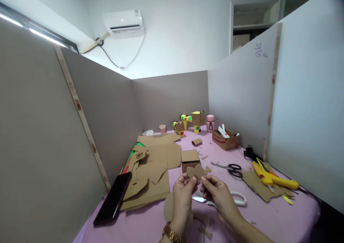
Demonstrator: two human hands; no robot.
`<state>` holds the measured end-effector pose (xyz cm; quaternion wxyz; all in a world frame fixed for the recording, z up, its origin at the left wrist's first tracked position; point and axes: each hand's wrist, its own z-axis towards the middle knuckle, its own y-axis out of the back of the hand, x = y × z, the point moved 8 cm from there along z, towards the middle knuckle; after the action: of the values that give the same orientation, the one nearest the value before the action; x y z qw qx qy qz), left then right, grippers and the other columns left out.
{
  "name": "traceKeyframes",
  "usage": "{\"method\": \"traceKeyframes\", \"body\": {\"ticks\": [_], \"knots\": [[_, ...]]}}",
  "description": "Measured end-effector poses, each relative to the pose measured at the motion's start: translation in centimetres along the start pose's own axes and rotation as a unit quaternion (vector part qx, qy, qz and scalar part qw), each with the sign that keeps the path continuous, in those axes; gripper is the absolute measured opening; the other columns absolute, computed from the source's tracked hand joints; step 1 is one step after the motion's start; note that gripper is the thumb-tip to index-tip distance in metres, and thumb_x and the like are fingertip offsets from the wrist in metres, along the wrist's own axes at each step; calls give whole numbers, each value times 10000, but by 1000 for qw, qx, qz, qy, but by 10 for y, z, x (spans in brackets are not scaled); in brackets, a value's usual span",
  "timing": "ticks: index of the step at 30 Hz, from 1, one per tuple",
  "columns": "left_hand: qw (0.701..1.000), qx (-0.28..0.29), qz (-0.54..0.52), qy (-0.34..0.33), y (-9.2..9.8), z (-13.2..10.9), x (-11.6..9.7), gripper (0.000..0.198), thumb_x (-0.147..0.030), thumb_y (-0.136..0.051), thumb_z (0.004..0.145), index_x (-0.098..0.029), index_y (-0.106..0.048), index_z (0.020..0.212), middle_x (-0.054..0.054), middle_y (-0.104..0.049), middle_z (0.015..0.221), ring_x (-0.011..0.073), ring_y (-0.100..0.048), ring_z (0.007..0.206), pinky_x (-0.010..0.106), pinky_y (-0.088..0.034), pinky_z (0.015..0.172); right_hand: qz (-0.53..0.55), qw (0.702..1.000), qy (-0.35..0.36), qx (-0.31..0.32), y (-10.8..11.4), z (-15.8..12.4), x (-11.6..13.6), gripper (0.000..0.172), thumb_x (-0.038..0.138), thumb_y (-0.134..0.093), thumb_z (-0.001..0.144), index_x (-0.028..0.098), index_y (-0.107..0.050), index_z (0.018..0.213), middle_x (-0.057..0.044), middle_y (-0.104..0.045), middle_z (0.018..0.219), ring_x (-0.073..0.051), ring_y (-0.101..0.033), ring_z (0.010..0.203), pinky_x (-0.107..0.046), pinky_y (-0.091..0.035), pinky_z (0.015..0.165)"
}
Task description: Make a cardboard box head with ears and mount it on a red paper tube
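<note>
A smooth grey partition with a bare wooden strip closes the left side, and beside it a black rectangular phone lies on the table, which is covered in lilac-pink cloth. Next come flat, overlapping brown cardboard sheets, some with cut edges; above and beyond, a white air conditioner hangs on the pale wall. A small pink cup stands near the back panel. In the middle foreground, the left hand pinches a small brown cardboard cutout with rounded lobes, raised in front of a lidded brown cardboard box; the right hand has its fingers drawn together at the cutout's lower right edge. White-handled scissors lie partly behind the right hand. Farther back stand yellow figures with coloured patches, then a pink bottle and an open cardboard tray of white markers. Black-handled scissors lie nearer, and rightmost a yellow glue gun rests over cardboard scraps beneath a whitish partition.
</note>
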<state>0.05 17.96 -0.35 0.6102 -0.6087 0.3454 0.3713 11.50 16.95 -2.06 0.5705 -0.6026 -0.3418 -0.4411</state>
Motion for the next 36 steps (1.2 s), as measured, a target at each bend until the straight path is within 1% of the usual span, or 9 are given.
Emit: {"method": "traceKeyframes", "body": {"ticks": [5, 8, 10, 14, 19, 22, 27, 31, 36], "knots": [[999, 25, 29, -21, -5, 36, -7, 278, -242, -811, 521, -113, -655, 712, 21, -684, 601, 98, -590, 522, 194, -446, 553, -55, 997, 52, 31, -1, 40, 26, 429, 485, -729, 635, 161, -637, 902, 39, -619, 578, -97, -498, 435, -208, -319, 425], [997, 41, 57, -18, -10, 54, -7, 271, -272, -796, 554, -113, -653, 722, 33, -686, 606, 124, -616, 540, 205, -442, 548, -82, 992, 73, 67, -2, 66, 40, 315, 431, -732, 649, 147, -644, 753, 50, -575, 520, -98, -484, 462, -215, -327, 455], [996, 38, 73, -14, -10, 66, -8, 284, -330, -778, 582, -131, -633, 724, 14, -667, 583, 129, -618, 516, 201, -421, 509, -98, 989, 77, 78, 0, 81, 44, 289, 419, -725, 654, 150, -621, 666, 50, -565, 499, -96, -476, 459, -218, -321, 458], [994, 21, 102, -20, -1, 89, -13, 314, -394, -751, 609, -164, -600, 761, 7, -674, 625, 134, -629, 534, 198, -410, 508, -121, 987, 75, 79, 9, 104, 44, 284, 426, -706, 658, 168, -590, 674, 40, -600, 510, -115, -516, 484, -219, -332, 472], [990, 4, 131, -58, 12, 111, -28, 287, -408, -736, 627, -140, -658, 695, 20, -672, 648, 128, -596, 587, 209, -426, 571, -140, 985, 64, 76, 18, 121, 41, 279, 440, -678, 678, 177, -607, 738, 20, -640, 587, -130, -556, 521, -217, -342, 476], [987, -10, 141, -82, 20, 119, -34, 243, -349, -758, 615, -133, -689, 702, 11, -674, 640, 117, -571, 599, 202, -417, 593, -148, 985, 63, 67, 21, 127, 38, 280, 444, -680, 678, 169, -651, 719, 18, -624, 610, -125, -541, 534, -218, -341, 484], [986, -21, 140, -84, 33, 128, -29, 241, -289, -790, 574, -134, -688, 728, 26, -698, 665, 137, -596, 637, 229, -441, 637, -147, 987, 45, 52, 24, 131, 20, 284, 443, -678, 687, 162, -680, 728, 27, -588, 589, -103, -477, 508, -209, -317, 458], [987, -19, 138, -83, 42, 126, -23, 213, -297, -774, 606, -139, -671, 705, 21, -686, 675, 139, -595, 658, 236, -448, 660, -148, 987, 29, 51, 25, 134, 8, 298, 451, -670, 697, 155, -685, 739, 24, -580, 592, -95, -455, 491, -201, -301, 428], [987, 1, 143, -75, 45, 122, -15, 203, -312, -740, 658, -141, -658, 731, 26, -676, 712, 150, -586, 699, 246, -444, 690, -150, 987, 21, 50, 27, 135, 3, 329, 463, -692, 674, 143, -683, 749, 24, -566, 589, -85, -447, 478, -193, -289, 413]]}}
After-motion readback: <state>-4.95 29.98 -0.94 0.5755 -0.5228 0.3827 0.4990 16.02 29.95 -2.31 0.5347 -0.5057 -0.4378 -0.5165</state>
